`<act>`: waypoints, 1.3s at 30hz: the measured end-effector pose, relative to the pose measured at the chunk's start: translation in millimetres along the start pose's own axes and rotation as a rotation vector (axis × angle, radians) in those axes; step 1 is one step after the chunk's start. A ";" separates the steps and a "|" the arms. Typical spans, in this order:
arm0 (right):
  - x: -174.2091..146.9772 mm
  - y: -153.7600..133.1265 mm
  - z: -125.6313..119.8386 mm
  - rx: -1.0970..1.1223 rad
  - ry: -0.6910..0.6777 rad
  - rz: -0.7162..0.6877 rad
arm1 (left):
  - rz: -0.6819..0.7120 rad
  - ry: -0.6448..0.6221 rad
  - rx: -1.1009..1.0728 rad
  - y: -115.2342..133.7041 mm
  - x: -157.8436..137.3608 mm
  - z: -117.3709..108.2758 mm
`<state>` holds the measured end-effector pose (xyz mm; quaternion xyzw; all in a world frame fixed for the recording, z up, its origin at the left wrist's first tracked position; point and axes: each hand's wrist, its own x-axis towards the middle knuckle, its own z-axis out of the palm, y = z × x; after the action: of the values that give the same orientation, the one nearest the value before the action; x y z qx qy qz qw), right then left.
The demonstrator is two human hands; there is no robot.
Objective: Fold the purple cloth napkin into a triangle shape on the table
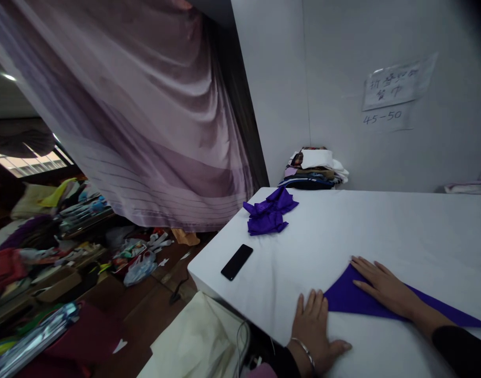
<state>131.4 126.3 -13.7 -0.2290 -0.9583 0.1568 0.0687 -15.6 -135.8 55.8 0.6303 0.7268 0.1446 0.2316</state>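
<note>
Both hands lie flat, fingers spread, gripping nothing: the right hand pins the purple napkin folded into a triangle, while the left hand steadies its corner on the white counter. Crumpled purple napkins and a phone sit well apart, out of the way.

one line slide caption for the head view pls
Both hands, left hand and right hand, press a flat purple cloth triangle on a white-covered table.

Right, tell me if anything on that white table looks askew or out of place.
The crumpled purple cloths lie bunched in a heap near the far left corner, while the purple cloth under the right hand lies flat as a neat triangle. A black phone sits askew close to the table edge.
</note>
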 end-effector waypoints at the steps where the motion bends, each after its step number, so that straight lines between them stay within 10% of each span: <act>1: 0.2 -0.9 -1.0 -0.008 -0.007 0.003 | -0.011 -0.004 0.015 -1.9 -3.2 -1.1; 11: 3.1 -0.3 3.2 -0.027 0.040 -0.019 | -0.203 0.086 0.125 0.2 -1.6 -14.9; 20: 2.8 8.9 12.0 -0.104 0.043 -0.062 | 0.193 0.110 0.118 65.7 99.8 17.4; 29: -0.5 -7.7 -7.2 -0.059 0.031 -0.011 | 0.039 0.096 0.126 15.1 53.8 21.1; 39: -2.6 -7.4 -12.0 -0.077 0.000 0.002 | -0.243 0.377 -0.126 -38.9 7.6 1.4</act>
<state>133.0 122.2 -0.1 -0.2323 -0.9634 0.1200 0.0599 -48.6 -134.8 33.9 0.4842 0.8174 0.2756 0.1463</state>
